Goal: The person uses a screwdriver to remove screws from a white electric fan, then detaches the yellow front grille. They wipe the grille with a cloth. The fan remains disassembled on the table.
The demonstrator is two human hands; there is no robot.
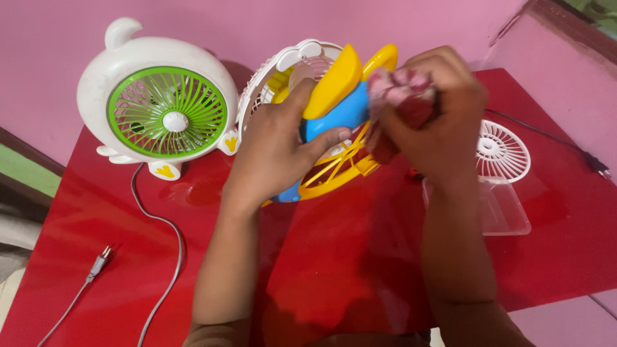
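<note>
A: What is hidden?
B: The blue-and-yellow fan (pixel 334 112) is half covered: the left hand (pixel 273 151) grips its blue body, and the right hand (pixel 430 115) clutches a pink cloth (pixel 402 90) against it.

A: Surroundings?
B: Above the red table (pixel 321 270); green-grilled white fan (pixel 164 109) left, white grille (pixel 501 151) and clear tray (pixel 508 209) right.

A: Orientation?
B: Tilted; yellow blade points up-right.

Lighting: bright, even, warm, strongly saturated colour. Glare: soft sheen on the glossy red counter (pixel 334 257), which mirrors the forearms. Shadows: soft, short, beneath the green-grilled fan (pixel 160 115). Focus: slightly soft overall; mild motion blur on the right hand (pixel 430 115). Edges: slight wide-angle bending.
</note>
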